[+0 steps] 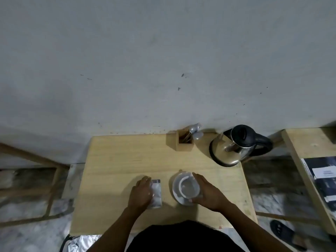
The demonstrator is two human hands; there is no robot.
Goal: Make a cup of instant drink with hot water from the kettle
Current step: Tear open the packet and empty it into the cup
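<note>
A white cup (188, 187) stands on a white saucer (176, 194) near the front middle of the wooden table (116, 160). My right hand (209, 193) wraps the cup's right side, fingers curled around its rim. A silvery drink sachet (157, 192) lies flat on the table just left of the saucer. My left hand (141, 193) rests on the sachet's left half, fingers laid over it. A steel kettle (234, 146) with a black lid and handle stands at the table's back right corner.
A wooden holder (183, 142) with spoons and a fork stands at the back edge, left of the kettle. A second wooden surface (309, 148) with dark printed items lies to the right. A sandal (283, 233) sits on the floor. The wall rises close behind the table.
</note>
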